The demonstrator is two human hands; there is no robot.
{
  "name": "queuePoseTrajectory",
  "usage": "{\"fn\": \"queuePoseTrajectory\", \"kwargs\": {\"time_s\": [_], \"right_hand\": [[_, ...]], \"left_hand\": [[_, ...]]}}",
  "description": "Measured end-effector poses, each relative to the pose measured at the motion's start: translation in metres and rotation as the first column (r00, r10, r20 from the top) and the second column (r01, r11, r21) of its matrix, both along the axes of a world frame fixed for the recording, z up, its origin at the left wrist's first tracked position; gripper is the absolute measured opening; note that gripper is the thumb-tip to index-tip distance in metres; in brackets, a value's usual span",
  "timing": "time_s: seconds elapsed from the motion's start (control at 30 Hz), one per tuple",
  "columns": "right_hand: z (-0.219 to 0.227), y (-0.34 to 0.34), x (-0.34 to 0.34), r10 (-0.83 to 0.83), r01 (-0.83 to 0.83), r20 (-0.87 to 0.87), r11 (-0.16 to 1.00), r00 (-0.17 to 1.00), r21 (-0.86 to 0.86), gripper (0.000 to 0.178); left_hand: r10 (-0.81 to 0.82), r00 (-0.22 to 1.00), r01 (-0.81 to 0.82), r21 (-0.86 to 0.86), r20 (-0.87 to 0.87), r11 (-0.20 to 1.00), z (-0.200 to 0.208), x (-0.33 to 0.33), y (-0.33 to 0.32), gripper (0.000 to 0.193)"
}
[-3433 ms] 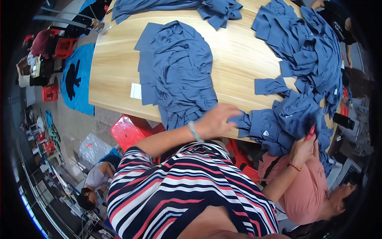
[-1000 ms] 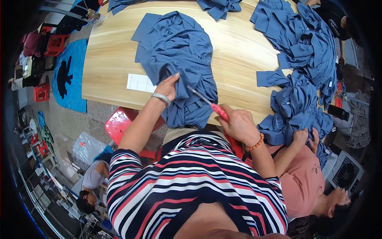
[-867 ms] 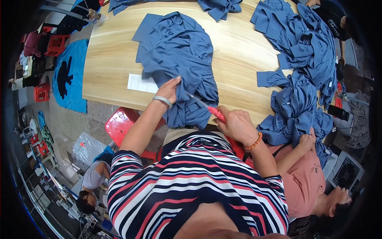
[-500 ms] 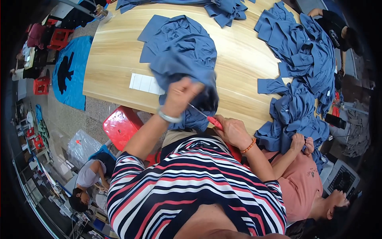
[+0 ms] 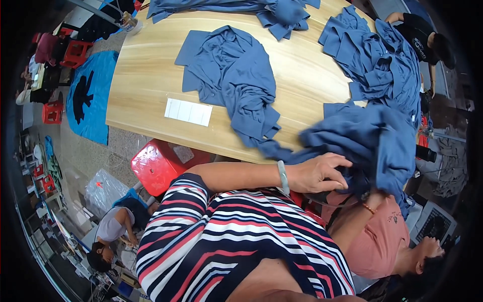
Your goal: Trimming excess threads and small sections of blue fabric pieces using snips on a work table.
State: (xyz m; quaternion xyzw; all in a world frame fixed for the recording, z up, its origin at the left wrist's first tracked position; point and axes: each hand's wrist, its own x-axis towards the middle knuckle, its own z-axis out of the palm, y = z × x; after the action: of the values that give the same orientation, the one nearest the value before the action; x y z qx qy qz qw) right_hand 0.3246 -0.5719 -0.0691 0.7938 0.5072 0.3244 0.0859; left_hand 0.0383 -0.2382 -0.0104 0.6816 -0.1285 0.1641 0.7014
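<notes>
My left hand, with a pale bangle at the wrist, reaches far right across my front. Its thumb and fingers are apart, with nothing visible between them, close to a blurred blue garment. At the lower edge of that garment is my right hand, below an orange bead bracelet; it appears closed on the cloth, its fingers mostly hidden. The red-handled tool cannot be seen now. Another blue garment lies crumpled on the table before me, its lower end trailing right toward the blurred one.
A white paper strip lies on the wooden table. More blue garments are heaped at the right and far edge. A person in a pink top sits close at my right. A red stool stands left of me.
Both hands have moved right, away from the middle garment, which now lies flatter. A blue garment at the right has been raised and shifted. The red-handled tool has gone out of sight.
</notes>
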Motion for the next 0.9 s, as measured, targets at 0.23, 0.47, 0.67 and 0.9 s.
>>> {"fn": "queuePoseTrajectory", "kwargs": {"time_s": [0.23,0.47,0.67,0.9], "right_hand": [[0.005,0.064,-0.104,-0.509,0.629,-0.814,0.737,0.279,-0.246,0.039],[0.008,0.271,-0.220,-0.224,0.081,-0.963,0.974,0.152,-0.213,0.034],[-0.046,0.390,-0.271,-0.034,-0.253,-0.921,0.957,0.388,-0.142,0.051],[-0.089,0.406,-0.267,-0.126,-0.178,-0.839,0.950,0.530,-0.256,0.035]], "left_hand": [[0.729,0.665,-0.587,0.489,-0.163,0.645,-0.109,-0.063,0.099,0.032],[0.950,0.304,-0.486,0.847,-0.067,0.215,-0.201,-0.160,0.194,0.038],[0.923,0.356,-0.484,0.816,-0.148,0.318,-0.205,-0.172,0.186,0.026],[0.906,0.213,-0.586,0.694,-0.365,0.418,-0.205,-0.207,0.186,0.017]]}}
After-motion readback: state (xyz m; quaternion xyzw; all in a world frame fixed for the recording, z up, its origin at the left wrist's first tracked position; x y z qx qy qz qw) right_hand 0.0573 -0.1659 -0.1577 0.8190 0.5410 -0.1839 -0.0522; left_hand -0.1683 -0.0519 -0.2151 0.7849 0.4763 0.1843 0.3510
